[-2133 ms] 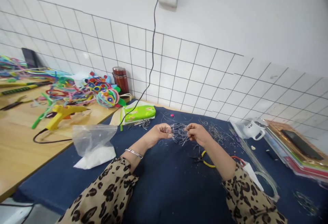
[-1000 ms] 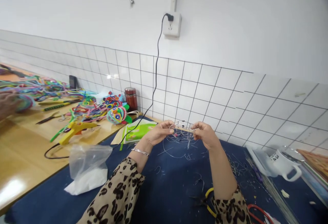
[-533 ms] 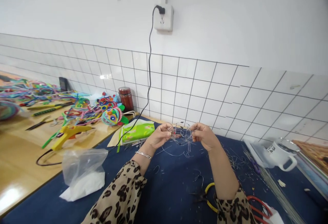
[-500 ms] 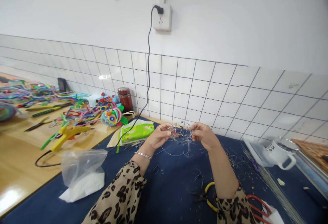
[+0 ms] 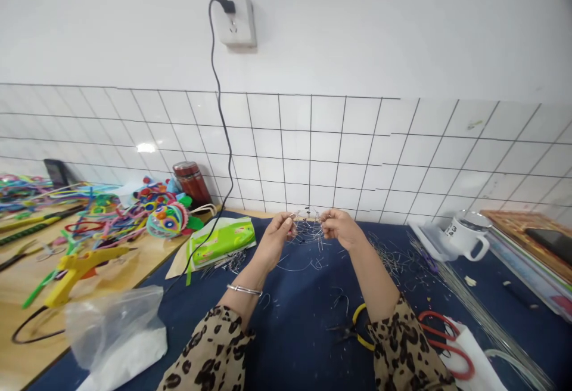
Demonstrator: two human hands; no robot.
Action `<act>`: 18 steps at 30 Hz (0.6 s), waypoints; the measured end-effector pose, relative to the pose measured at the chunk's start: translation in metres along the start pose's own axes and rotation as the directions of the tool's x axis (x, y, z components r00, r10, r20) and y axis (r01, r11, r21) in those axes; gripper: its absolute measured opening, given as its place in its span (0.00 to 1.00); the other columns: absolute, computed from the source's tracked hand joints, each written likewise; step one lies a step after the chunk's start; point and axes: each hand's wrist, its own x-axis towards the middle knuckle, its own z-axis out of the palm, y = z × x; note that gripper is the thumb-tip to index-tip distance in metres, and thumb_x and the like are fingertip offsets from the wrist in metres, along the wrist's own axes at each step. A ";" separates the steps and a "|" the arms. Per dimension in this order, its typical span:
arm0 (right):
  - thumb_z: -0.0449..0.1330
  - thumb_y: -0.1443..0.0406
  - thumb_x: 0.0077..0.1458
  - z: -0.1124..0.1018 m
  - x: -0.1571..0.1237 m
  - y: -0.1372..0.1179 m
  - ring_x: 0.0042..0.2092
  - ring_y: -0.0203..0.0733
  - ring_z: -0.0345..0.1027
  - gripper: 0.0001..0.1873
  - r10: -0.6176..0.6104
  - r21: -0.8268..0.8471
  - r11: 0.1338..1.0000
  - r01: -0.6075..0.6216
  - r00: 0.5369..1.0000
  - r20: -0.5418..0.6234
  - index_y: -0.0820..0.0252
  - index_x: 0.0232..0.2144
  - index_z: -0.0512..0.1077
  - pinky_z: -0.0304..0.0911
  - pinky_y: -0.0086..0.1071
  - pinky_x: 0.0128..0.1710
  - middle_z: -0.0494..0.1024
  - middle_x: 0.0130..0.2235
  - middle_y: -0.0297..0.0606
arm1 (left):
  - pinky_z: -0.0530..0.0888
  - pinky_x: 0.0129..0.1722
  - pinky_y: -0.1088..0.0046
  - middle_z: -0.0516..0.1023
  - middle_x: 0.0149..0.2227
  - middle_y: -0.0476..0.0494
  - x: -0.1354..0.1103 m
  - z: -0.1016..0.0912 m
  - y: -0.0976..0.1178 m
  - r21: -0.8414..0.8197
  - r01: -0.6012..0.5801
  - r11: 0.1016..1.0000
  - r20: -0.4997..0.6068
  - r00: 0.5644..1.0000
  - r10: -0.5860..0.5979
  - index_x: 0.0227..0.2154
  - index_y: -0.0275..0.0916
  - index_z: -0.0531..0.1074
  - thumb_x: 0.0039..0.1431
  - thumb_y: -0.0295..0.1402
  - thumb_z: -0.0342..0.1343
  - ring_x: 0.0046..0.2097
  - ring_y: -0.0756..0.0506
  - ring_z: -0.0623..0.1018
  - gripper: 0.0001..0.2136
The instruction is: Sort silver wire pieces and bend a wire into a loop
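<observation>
Between my two hands, raised above the dark blue cloth (image 5: 308,313), is a small frame of thin bent silvery wire (image 5: 307,230). My left hand (image 5: 277,233) pinches its left side between thumb and fingers. On the right side, my right hand (image 5: 340,228) grips the wire with thumb and fingertips. Fine loops and loose ends stick out of the frame; its exact shape is too fine to make out. Below my right forearm lie yellow-handled pliers (image 5: 357,328), partly covered by my sleeve. Loose wire scraps (image 5: 388,260) lie behind that forearm.
Red-handled scissors (image 5: 447,343) and long straight wires (image 5: 487,319) lie at right, near a white mug (image 5: 467,236). To the left are a green packet (image 5: 223,241), a plastic bag of white material (image 5: 129,343), a yellow glue gun (image 5: 80,269), a colourful ball-shaped craft (image 5: 167,219) and a red jar (image 5: 192,182).
My view has turned a little to the right, so the surroundings sit further left. Both hands still hold the wire frame, with only a slight shift.
</observation>
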 end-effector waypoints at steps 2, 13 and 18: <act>0.61 0.71 0.35 0.001 -0.001 0.000 0.21 0.31 0.62 0.09 0.007 0.024 1.000 -0.007 1.000 0.008 0.62 0.26 0.69 0.64 0.26 0.20 0.68 0.20 0.30 | 0.67 0.31 0.75 0.69 0.28 0.51 0.000 0.001 -0.001 0.074 -0.019 0.997 -0.021 1.000 0.021 0.39 0.39 0.66 0.55 0.44 0.53 0.29 0.51 0.69 0.15; 0.60 0.73 0.35 0.000 -0.001 0.004 0.21 0.30 0.62 0.10 0.031 0.096 0.995 -0.035 0.999 0.042 0.64 0.27 0.69 0.61 0.24 0.17 0.69 0.22 0.32 | 0.61 0.24 0.77 0.69 0.21 0.52 -0.004 0.004 0.002 0.269 -0.078 0.960 -0.095 0.990 0.107 0.32 0.38 0.68 0.54 0.43 0.53 0.23 0.52 0.65 0.12; 0.62 0.72 0.36 -0.002 0.002 0.008 0.23 0.31 0.63 0.11 0.016 0.080 0.997 -0.018 0.999 0.028 0.64 0.28 0.69 0.63 0.25 0.18 0.70 0.24 0.33 | 0.59 0.22 0.78 0.70 0.22 0.52 0.002 -0.004 -0.004 0.237 -0.049 0.970 -0.118 0.990 0.079 0.32 0.37 0.70 0.52 0.45 0.55 0.22 0.54 0.64 0.14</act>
